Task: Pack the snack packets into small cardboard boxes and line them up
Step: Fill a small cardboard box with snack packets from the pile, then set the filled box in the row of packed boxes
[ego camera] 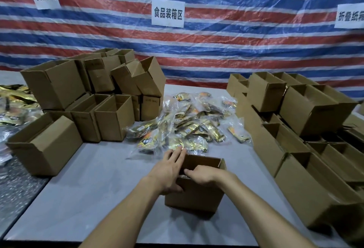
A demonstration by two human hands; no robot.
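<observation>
Steadying seems the idea: the small open brown cardboard box [197, 194] is braced by the left hand [167, 171], fingers [177, 155] straight along its side, while the right hand [204, 174] is curled inside, grip not tellable. Just behind, shiny gold snack packets [189, 127] are heaped within reach.

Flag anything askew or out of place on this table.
On the left stack, the top boxes lean tilted against each other, while the lower boxes stand upright. The snack packets lie in a loose heap.
</observation>
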